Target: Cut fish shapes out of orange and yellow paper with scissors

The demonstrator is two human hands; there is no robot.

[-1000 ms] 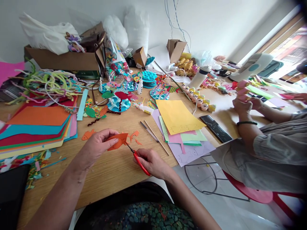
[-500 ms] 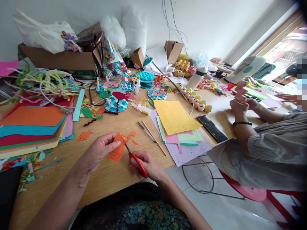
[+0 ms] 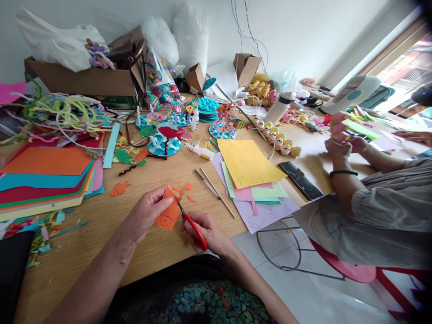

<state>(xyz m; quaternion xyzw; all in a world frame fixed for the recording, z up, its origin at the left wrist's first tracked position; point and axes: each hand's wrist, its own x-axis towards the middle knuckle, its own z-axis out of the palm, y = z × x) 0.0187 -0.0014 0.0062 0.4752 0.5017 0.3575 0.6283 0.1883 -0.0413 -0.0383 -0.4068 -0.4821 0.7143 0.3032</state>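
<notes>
Between the thumb and fingers of my left hand (image 3: 151,208) is a piece of orange paper (image 3: 168,217) with a fish outline drawn on it. My right hand (image 3: 204,232) is closed around the red handles of a pair of scissors (image 3: 195,230). The blades point up and left and meet the right edge of the orange paper. Orange scraps (image 3: 185,189) lie on the table just beyond the blades. A cut-out orange fish (image 3: 119,188) rests to the left of my left hand.
Left stands a stack of coloured sheets (image 3: 47,162) beside paper clippings (image 3: 43,234). A pen (image 3: 206,183) and a thin stick (image 3: 218,193) lie right of centre, near a yellow sheet (image 3: 249,162) and a phone (image 3: 300,180). At right sits another person (image 3: 381,207), holding a pink item.
My left hand and the orange paper have shifted slightly right, and the paper has turned a little against the blades. My right hand stays nearly in place with the scissors.
</notes>
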